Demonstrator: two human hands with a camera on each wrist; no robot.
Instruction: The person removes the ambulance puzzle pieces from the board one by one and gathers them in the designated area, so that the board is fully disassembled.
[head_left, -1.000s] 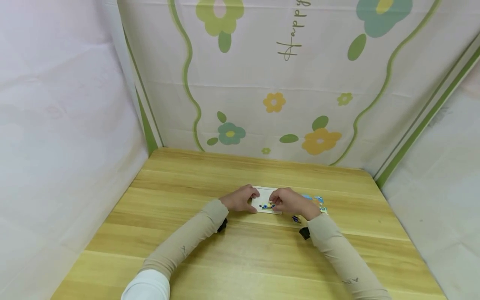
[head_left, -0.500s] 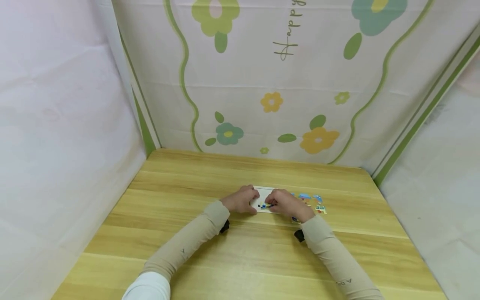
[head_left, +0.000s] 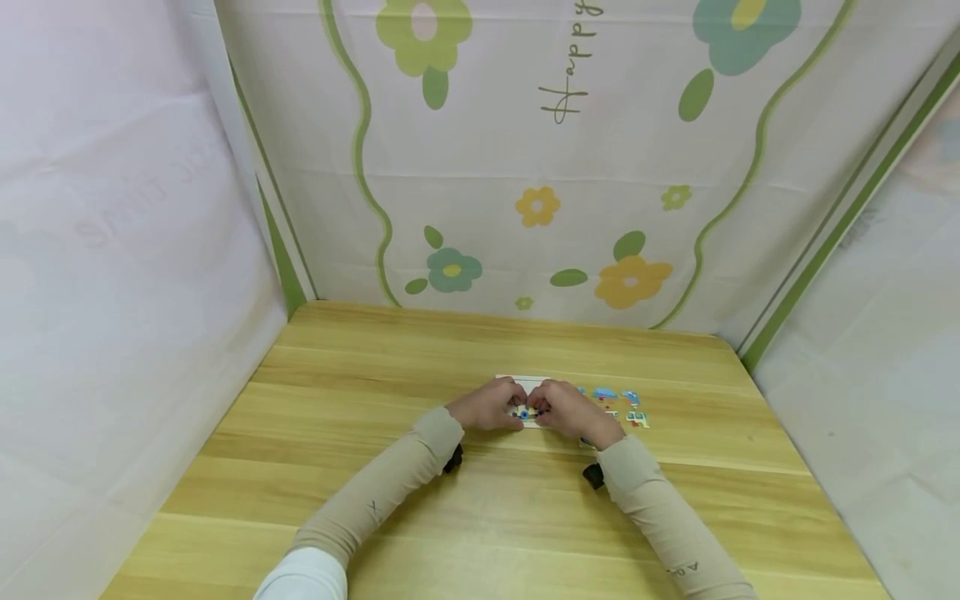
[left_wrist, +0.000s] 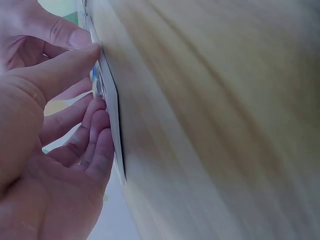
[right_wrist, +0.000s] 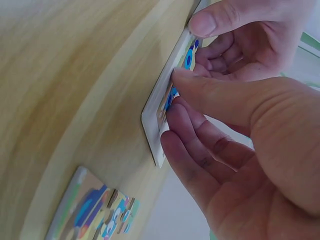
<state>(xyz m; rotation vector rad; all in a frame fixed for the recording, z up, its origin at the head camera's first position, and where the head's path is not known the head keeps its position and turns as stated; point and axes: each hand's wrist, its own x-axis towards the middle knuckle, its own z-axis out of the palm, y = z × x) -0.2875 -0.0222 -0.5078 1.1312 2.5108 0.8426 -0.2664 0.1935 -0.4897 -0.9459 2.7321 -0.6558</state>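
A flat white puzzle tray (head_left: pixel 519 381) lies on the wooden table with a few bright jigsaw pieces (head_left: pixel 524 414) on it. My left hand (head_left: pixel 489 405) curves over its left part, thumb near the front edge and fingers behind, around one printed piece. From the other side my right hand (head_left: pixel 572 410) pinches a blue-marked jigsaw piece (right_wrist: pixel 170 98) low over the tray, between thumb and fingers. The two hands' fingertips are almost together. In the left wrist view, bits of blue print (left_wrist: pixel 95 75) show between the fingers; much of the tray is hidden under both hands.
Several loose jigsaw pieces (head_left: pixel 636 418) lie on the table right of the tray, some partly behind the right hand. In the right wrist view, loose pieces (right_wrist: pixel 90 212) lie close to the tray's corner. Patterned cloth walls (head_left: pixel 480 150) enclose the table (head_left: pixel 390 350).
My left hand has moved right from the tray's left edge to the pieces. My right hand has shifted left with its piece, uncovering more of the loose ones.
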